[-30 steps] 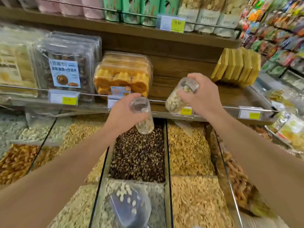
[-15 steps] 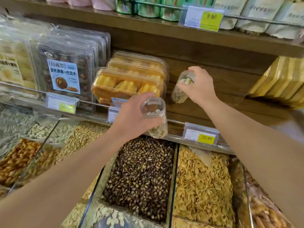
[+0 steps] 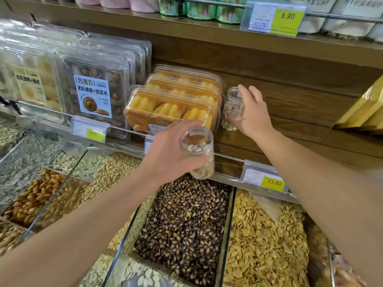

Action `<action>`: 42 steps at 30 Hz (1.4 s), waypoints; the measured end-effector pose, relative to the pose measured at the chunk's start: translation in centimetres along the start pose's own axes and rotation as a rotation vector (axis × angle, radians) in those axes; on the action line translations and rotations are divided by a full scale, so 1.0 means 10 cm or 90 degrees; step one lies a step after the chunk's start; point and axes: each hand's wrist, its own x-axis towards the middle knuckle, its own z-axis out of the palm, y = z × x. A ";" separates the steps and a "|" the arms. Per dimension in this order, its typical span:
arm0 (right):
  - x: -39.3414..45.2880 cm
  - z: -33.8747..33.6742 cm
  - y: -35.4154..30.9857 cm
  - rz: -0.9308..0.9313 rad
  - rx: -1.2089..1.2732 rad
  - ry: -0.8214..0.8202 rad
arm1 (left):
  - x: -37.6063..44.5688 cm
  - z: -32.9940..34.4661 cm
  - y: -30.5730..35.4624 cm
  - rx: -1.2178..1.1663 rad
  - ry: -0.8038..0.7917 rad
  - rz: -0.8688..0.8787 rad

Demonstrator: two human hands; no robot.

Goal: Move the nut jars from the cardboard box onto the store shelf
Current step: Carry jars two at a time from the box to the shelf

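The right hand point(image 3: 251, 112), gripping a nut jar point(image 3: 232, 108), has now lowered it onto the wooden shelf point(image 3: 290, 129) beside the yellow cake packs point(image 3: 172, 106); release looks next. The left hand point(image 3: 172, 156) still holds a second jar point(image 3: 199, 152) short of the shelf, over the seed bins point(image 3: 186, 220).

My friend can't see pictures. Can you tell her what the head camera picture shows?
The right hand sets a clear nut jar on the wooden shelf beside yellow cake boxes. The left hand holds another nut jar above bins of seeds.
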 end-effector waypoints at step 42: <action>-1.23 -0.84 0.99 0.017 -0.094 -0.071 | 1.78 1.53 0.65 0.562 0.047 0.234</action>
